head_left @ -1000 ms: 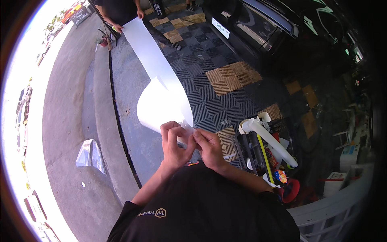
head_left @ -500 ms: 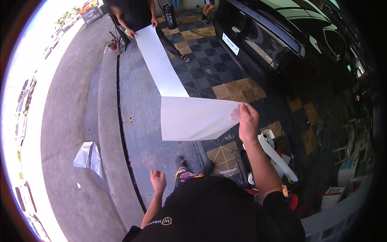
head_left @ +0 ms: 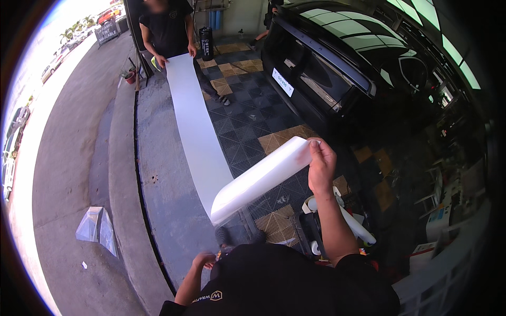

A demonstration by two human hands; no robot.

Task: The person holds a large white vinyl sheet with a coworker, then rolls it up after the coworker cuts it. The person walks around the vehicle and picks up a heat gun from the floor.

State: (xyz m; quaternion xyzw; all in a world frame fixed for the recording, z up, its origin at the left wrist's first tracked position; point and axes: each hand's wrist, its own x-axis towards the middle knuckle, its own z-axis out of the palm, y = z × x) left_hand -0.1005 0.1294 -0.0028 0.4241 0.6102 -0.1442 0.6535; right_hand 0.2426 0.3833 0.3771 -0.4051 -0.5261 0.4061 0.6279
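A long strip of white film [head_left: 192,113] stretches from a co-worker at the far end toward me. Its near end folds back over itself in a curled flap [head_left: 258,176]. My right hand [head_left: 321,166] pinches a corner of that flap between thumb and fingers, holding it up to the right. Both of the co-worker's hands [head_left: 176,58] are at the far edge of the film. Low in front of my body is my left hand [head_left: 203,260], away from the film. Its fingers are curled inward, and whatever may be in them is hidden.
A dark car [head_left: 316,68] stands at the right on black and tan floor tiles [head_left: 274,218]. A white roll [head_left: 358,226] and a dark crate [head_left: 305,231] lie beside my right forearm. Crumpled clear plastic [head_left: 97,226] rests on the concrete at left. Another person's leg shows behind the car.
The flap has gone from a broad hanging panel to a narrower curl, its left corner lower and nearer me. My left hand has dropped closer to my body. The view has shifted.
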